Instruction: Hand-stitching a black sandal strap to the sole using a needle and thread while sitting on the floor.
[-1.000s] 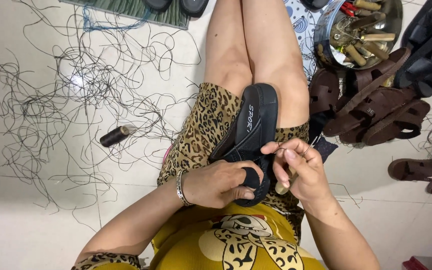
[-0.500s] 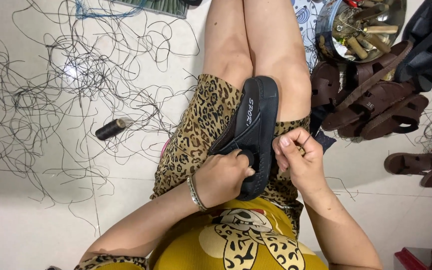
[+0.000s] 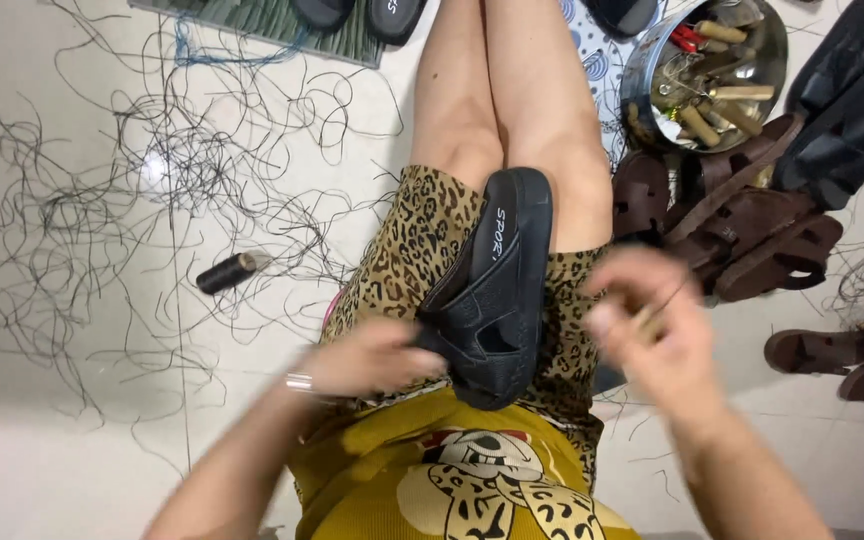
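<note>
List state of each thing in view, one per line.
sandal: black, on the lap, sole side up toward the knees
left hand: gripping the sandal's strap end, blurred
right hand: off the sandal, pinching a small tool, blurred
spool: lying on its side on the floor
bowl: upright, holding tools
brown sandals: piled on the floor

head camera, looking steeply down, close, somewhat blurred

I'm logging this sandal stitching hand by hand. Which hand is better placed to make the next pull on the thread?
Probably the right hand: it is off the black sandal, pinching what looks like a thin tool, blurred. The left hand grips the sandal's strap end, steadying it on the lap.
</note>
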